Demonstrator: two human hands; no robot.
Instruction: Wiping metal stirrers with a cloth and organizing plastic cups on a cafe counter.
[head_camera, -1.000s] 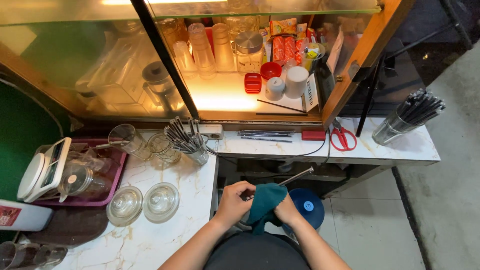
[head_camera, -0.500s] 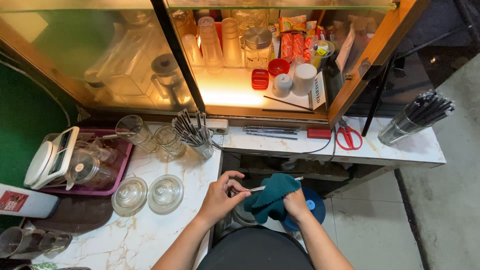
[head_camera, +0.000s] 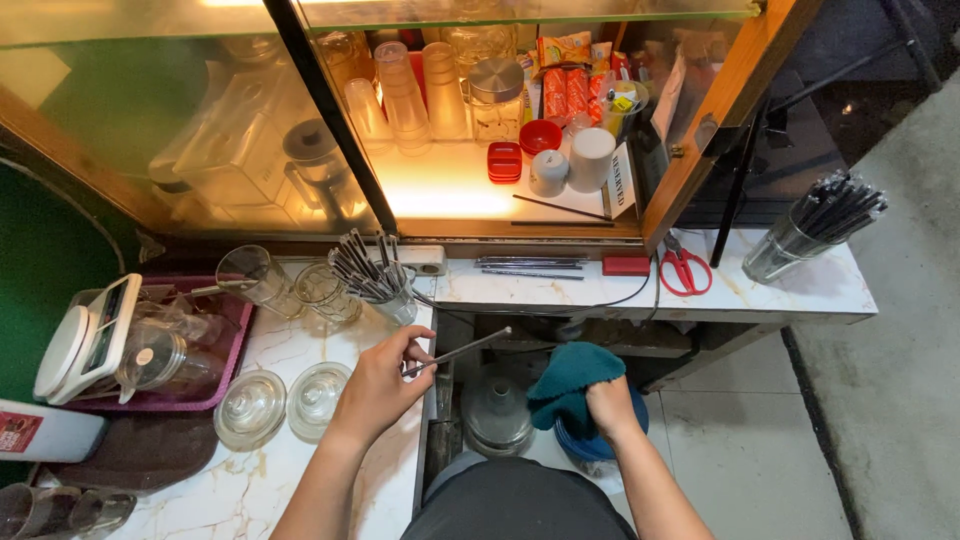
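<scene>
— Since half a second ago our two hands have come apart: the left hand (head_camera: 385, 372) has carried the metal straw (head_camera: 458, 351) out of the teal cloth (head_camera: 570, 383) and away to the left, and the right hand (head_camera: 608, 405) has dropped lower with the cloth bunched in it.

— So how do we hold the straw now?

— We pinch it near one end between thumb and fingertips, left hand closed on it, the rod slanting up to the right over the gap beside the tabletop (head_camera: 345, 465). It touches nothing else.

— And the cloth?

— Gripped in the closed right hand, above a blue round thing (head_camera: 600, 440) on the floor; we cannot tell what that is.

— What lies about the left hand?

— Just above it, a glass holder of straws (head_camera: 375, 275) of the same kind stands on the marble. To its left stand two clear glasses (head_camera: 290, 283), and nearer us two glass lids (head_camera: 285, 400). A purple tray (head_camera: 170, 400) with a scale sits further left.

— Then the wiping looks finished for this one?

— We judge so, since straw and cloth are apart.
</scene>
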